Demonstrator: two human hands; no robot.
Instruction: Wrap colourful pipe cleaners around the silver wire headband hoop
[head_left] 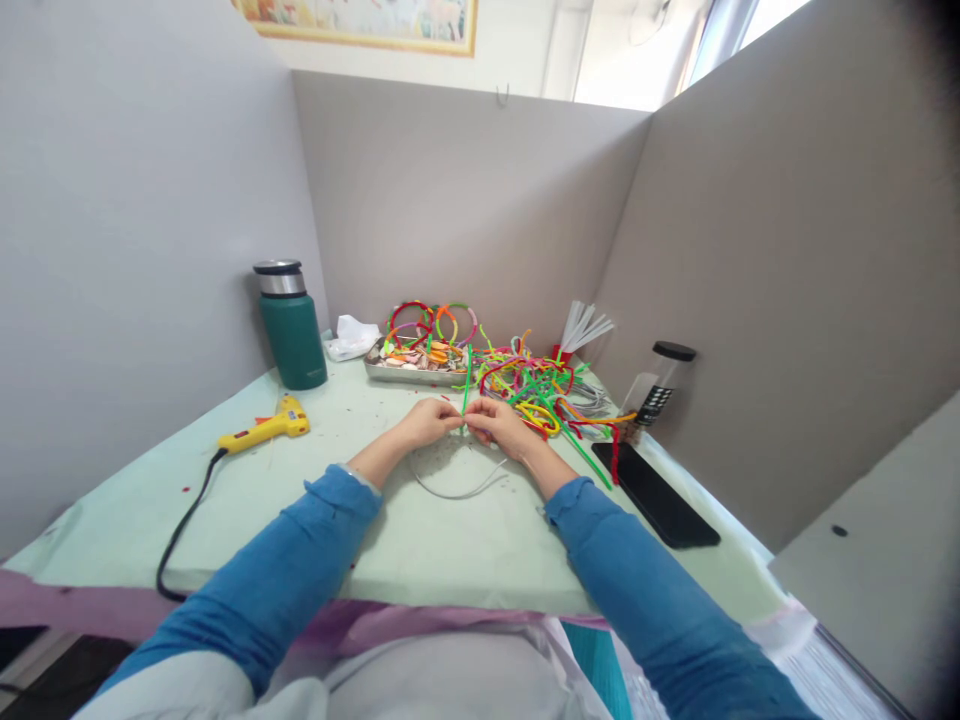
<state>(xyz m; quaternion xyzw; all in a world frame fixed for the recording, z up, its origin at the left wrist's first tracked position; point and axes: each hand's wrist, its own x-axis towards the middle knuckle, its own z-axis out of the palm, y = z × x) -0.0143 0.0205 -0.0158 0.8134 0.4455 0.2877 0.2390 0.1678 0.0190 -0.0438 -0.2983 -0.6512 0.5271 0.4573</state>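
Faces grey partition walls (465, 180) on three sides, with a table (420, 560) under pale green cloth between them. Has a loose heap of fuzzy stems (525, 375) ahead and to the right, tangled in green, red, yellow, orange and grey. Shows a shallow metal tray (409, 377) beyond the hands, filled with small flat pieces (431, 357) in orange, pinkish and cream, jumbled together. Shows coloured hoops (431, 318) upright at the back of the tray; cannot tell whether set inside or just behind. Has a green bottle (292, 335) upright at the left, capped in steel and black, contents hidden. Includes at the right a clear container (660, 380) with a black cap and something brownish at the bottom, too small to tell. Has a yellow glue gun (266, 430) at the left and a black phone (660, 497) flat at the right. Shows a red cup (559, 355) at the back right, mostly hidden, with whitish sticks (581, 328) fanning out of the top. Holds left hand (433, 420) and right hand (499, 423) close together at mid-table. Has a thin grey wire arc (454, 497) on the near side of both. Clamps between the fingertips of both hands a slim green stem (468, 375), upright in front of the tray.
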